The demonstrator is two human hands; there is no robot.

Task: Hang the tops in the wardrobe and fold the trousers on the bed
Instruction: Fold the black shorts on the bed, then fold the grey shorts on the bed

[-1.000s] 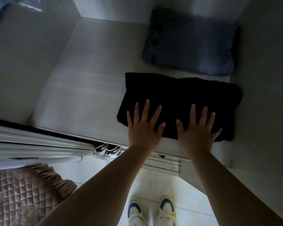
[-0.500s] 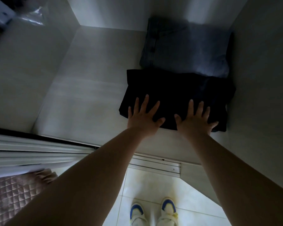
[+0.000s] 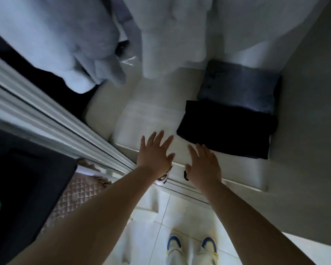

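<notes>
Folded black trousers lie on the pale wardrobe shelf, against the right wall. Folded blue jeans sit just behind them, touching. Pale tops hang above the shelf at the upper left and centre. My left hand hovers flat, fingers spread, over the shelf's front edge, left of the black trousers. My right hand is also flat with fingers apart, just in front of the trousers' near left corner, holding nothing.
The sliding door track runs diagonally on the left. A quilted pink bed cover shows lower left. A dark item lies at the far left. My shoes stand on the white tiled floor.
Both hands have come off the black trousers and pulled back toward the shelf's front edge. The trousers now rest against the jeans. The view has tilted up, showing the hanging tops.
</notes>
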